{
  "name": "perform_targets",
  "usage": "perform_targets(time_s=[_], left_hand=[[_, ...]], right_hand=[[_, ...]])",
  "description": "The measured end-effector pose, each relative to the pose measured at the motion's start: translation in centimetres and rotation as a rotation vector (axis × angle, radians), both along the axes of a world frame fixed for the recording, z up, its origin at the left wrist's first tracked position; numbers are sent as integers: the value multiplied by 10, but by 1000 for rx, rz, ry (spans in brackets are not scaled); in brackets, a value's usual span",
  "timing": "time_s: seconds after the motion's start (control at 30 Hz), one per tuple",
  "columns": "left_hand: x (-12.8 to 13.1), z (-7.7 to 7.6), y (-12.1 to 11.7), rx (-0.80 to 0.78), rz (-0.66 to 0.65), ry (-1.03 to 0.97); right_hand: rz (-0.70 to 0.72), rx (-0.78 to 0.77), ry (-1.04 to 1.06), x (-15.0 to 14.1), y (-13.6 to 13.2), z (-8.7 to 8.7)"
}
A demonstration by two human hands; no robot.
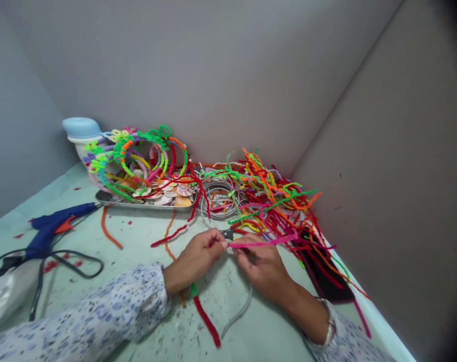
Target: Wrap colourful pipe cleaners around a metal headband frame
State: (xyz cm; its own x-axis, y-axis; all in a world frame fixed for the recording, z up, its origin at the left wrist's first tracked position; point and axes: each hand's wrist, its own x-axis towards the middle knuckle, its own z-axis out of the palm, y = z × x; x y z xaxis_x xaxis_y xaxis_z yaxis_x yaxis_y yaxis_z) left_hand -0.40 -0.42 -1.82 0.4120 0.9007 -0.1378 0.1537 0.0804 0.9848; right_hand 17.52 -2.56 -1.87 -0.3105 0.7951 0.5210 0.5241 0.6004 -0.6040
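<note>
A bright pink pipe cleaner [275, 242] stretches to the right between my hands. My left hand [201, 255] pinches its left end with thumb and forefinger. The fingers of my right hand [264, 266] are closed on it a little farther along. Below my hands hangs a curved grey wire [238, 318]. A length wrapped in red and green pipe cleaner [206, 321] comes out from under my left hand. My fingers hide how the wire and this wrapped length run between them. Just behind my hands lie scissors [247, 228] with red and yellow handles.
A metal tray [153, 205] of shells carries several pipe-cleaner hoops [149, 151], beside a blue-lidded container [81, 128]. Coiled wire [220, 198] and a tangled pipe-cleaner heap [273, 186] lie right of it. A blue glue gun [49, 229] is left; a dark flat object [326, 274] is right.
</note>
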Motion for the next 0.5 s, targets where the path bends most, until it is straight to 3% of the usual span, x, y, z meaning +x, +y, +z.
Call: perform_targets(time_s=[0.23,0.5], left_hand=[[1,0,0,72,-31,4],[0,2,-2,87,-45,49]], right_hand=[[-62,-26,3,-2,-1,0],[21,51,-40,1,2,0]])
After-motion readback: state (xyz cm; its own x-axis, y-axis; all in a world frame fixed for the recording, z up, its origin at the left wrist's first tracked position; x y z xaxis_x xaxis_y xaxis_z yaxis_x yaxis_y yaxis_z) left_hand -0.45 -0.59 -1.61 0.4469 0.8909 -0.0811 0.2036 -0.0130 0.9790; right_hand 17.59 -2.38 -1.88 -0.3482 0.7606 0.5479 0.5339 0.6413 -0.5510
